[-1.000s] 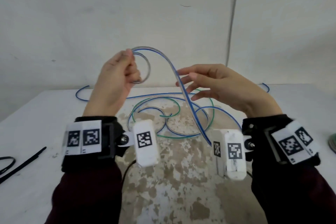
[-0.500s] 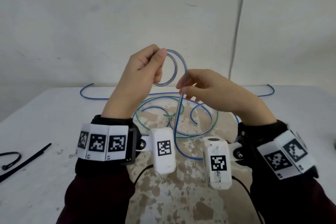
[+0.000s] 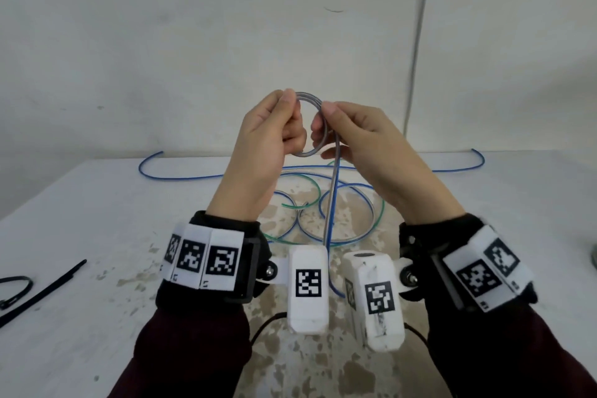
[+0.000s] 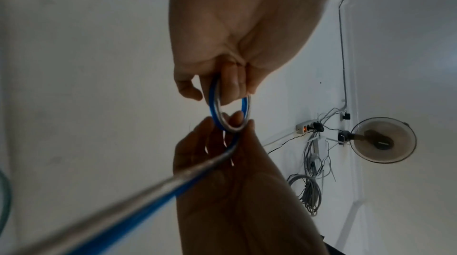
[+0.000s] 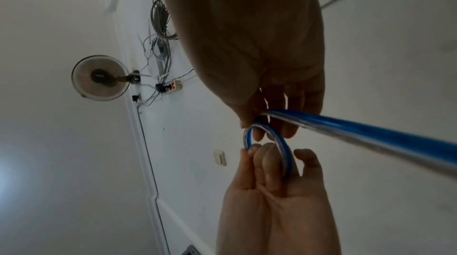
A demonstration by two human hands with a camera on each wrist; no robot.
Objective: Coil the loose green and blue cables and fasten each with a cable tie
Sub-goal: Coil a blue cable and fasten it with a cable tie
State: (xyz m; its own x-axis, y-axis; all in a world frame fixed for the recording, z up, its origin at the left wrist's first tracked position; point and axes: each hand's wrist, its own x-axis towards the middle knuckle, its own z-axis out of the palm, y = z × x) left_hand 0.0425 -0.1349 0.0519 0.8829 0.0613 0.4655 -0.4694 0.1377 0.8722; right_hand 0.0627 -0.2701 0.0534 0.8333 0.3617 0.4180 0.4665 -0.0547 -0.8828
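Both grips pinch one small blue cable [image 3: 312, 126] loop, left hand [image 3: 265, 145] and right hand [image 3: 365, 142] close together above table [image 3: 97, 203]

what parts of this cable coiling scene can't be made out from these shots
- Turns in the small blue cable coil: head view, left hand and right hand cover its sides.
- Loose green cable on the white table: head view, wrists hide its near loops.
- Black cable ties: head view, cut off by the left edge.
- Blue cable's trailing strand: left wrist view, blurred.

A wall fan [image 4: 383, 139] hangs beside a power strip [image 4: 304, 128] and bundled grey cords [image 4: 309, 191].
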